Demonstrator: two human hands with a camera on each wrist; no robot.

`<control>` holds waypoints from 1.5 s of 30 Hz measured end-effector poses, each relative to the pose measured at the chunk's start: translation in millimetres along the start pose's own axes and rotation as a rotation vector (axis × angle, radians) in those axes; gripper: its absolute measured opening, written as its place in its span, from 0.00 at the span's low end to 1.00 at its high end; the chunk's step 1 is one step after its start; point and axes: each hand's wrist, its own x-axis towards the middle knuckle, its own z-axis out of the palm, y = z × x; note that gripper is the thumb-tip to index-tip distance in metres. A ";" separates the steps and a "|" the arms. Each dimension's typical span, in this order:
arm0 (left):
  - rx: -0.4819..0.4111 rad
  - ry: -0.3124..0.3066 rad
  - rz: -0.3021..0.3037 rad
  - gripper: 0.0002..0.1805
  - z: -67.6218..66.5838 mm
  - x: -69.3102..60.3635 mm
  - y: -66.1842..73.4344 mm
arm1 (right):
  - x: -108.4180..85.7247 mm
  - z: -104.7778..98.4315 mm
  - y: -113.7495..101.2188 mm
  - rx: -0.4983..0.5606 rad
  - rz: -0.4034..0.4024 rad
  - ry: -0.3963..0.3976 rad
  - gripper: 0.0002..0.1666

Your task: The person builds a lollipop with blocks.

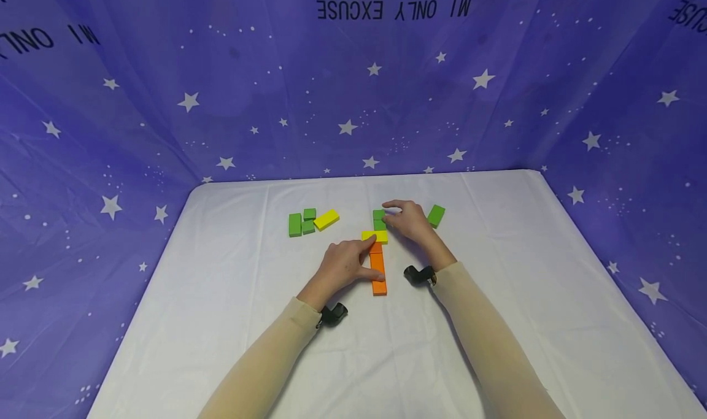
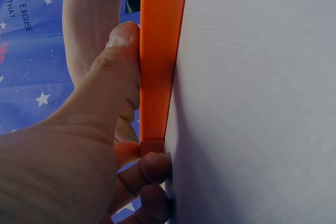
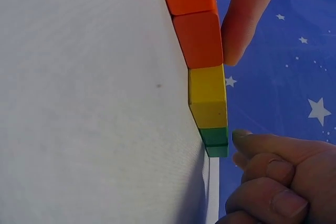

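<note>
A row of flat blocks runs away from me on the table: a long orange block, a small orange block, a yellow block set crosswise and two small green blocks at the far end. My left hand spans the near part, its thumb resting on the long orange block and its index finger reaching the yellow one. Beside the green blocks is my right hand, thumb and index finger spread; the right wrist view shows a small gap between them.
Left of the row lie a green block, two small green blocks and a tilted yellow block. Another green block lies just right of my right hand. A starry purple curtain surrounds the white-covered table.
</note>
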 end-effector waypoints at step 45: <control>-0.006 -0.019 -0.016 0.57 0.5 -0.7 0.2 | -27.1 -91.0 64.9 0.297 0.187 -0.089 0.53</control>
